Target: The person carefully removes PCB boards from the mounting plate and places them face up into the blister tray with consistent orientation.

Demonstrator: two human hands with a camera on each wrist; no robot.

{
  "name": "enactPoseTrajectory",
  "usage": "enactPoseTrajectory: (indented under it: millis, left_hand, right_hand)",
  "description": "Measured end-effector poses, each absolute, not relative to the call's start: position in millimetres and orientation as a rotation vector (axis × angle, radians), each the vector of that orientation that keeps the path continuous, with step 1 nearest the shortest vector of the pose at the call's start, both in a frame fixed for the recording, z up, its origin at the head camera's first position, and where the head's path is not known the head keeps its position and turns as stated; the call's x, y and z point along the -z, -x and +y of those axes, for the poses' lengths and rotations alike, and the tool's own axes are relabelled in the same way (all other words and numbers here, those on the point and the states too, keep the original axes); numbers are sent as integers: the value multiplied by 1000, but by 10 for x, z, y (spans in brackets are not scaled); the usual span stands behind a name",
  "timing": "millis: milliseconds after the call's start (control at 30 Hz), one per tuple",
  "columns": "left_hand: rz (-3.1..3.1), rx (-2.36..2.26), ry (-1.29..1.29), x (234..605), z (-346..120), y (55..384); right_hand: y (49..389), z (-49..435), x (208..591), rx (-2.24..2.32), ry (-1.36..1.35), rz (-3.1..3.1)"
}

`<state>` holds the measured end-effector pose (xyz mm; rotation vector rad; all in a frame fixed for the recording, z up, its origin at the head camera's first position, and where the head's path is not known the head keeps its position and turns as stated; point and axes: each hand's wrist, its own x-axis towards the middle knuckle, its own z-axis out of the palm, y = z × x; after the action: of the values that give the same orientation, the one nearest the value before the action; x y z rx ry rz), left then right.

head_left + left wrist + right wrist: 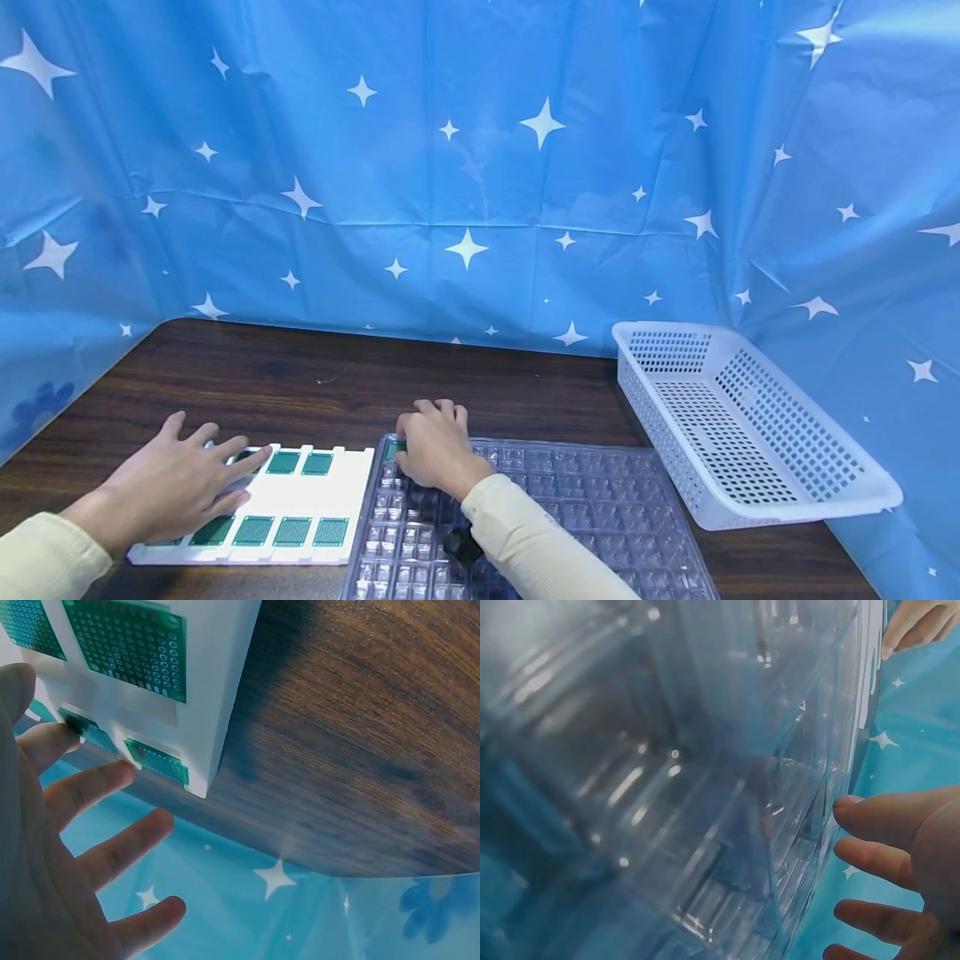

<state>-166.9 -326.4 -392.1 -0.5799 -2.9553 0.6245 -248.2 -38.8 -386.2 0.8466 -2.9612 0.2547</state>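
My left hand (176,479) is over the left part of a white holder (300,500), fingers spread. The holder carries two rows of green perforated circuit boards (254,531); in the left wrist view, the fingertips are near the boards (156,760) along one edge. My right hand (438,446) is at the far left corner of a clear plastic compartment tray (600,508). Beside its thumb, a green board (394,450) lies in the corner compartment. In the right wrist view, the right fingers (881,814) extend loosely by the tray's edge, with nothing seen between them.
A white perforated plastic basket (757,425) stands right of the tray. Holder and tray lie side by side on a dark wood table (300,367). A blue curtain with white stars (480,167) hangs behind. The right wrist bears a small black device (462,546).
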Motion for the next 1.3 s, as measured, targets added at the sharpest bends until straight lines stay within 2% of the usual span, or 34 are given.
enactPoseTrajectory:
  millis: [1300]
  left_hand:
    - [-2901, -614, 587, 3943, -3268, 1662]
  right_hand:
    - [2390, -365, 3842, -240, -903, -2942]
